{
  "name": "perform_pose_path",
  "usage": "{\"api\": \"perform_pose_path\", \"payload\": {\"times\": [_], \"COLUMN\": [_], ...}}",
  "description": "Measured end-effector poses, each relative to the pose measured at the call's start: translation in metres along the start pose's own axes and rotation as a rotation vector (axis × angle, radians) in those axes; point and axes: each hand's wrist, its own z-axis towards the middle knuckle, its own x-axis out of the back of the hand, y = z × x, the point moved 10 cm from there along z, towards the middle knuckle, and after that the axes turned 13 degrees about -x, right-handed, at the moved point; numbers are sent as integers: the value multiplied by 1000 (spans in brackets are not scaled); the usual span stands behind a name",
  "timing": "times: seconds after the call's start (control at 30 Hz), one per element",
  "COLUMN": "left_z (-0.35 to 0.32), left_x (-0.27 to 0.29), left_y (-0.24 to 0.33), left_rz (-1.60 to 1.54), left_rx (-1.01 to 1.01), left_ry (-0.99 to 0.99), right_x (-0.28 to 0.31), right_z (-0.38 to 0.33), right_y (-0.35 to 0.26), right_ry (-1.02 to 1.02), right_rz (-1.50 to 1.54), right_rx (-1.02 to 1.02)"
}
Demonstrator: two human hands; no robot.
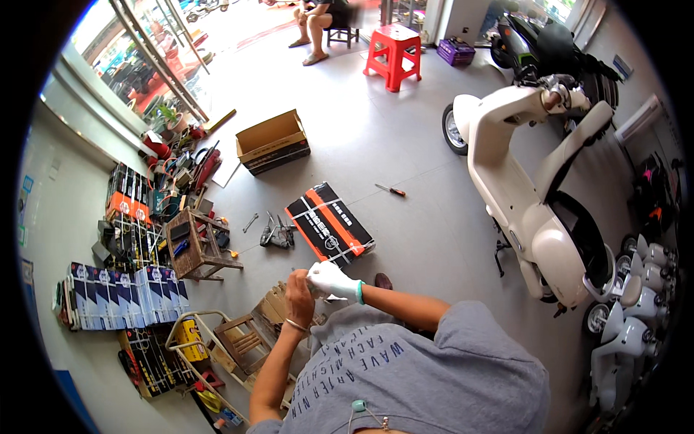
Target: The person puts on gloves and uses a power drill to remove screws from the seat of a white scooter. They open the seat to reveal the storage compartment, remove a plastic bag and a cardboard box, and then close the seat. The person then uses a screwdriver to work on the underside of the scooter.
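In front of my chest my two hands meet. My left hand [298, 298] is bare, with a band round its wrist, and its fingers are closed against the fingertips of the right. A white glove with a green cuff covers my right hand [334, 281], which looks curled; what either hand grips between them is hidden. Just beyond them a black and orange carton [330, 226], bound with white straps, lies on the floor. To its left are a grey power tool [277, 233] and a wrench [250, 222]. A screwdriver [390, 189] lies to its right.
An open cardboard box [273, 141] stands farther off. A cream scooter [517, 181] fills the right side. On the left are a wooden stool [195, 242], stacked boxes [126, 295] and a low chair [242, 343]. A red stool [394, 54] stands near a seated person [318, 29].
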Motion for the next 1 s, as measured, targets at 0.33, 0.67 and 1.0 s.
{"api": "perform_pose_path", "payload": {"times": [0.33,0.67,1.0], "left_z": [-68,-37,-64], "left_x": [-101,-115,-151], "left_y": [-87,-115,-133], "left_rz": [-783,-1138,-496], "left_rx": [714,862,527], "left_ry": [-454,395,-42], "right_x": [10,34,40], "right_z": [-24,-18,-8], "right_y": [-64,-20,-58], "right_ry": [607,535,481], "right_rz": [-856,-522,-624], "right_rx": [423,196,486]}}
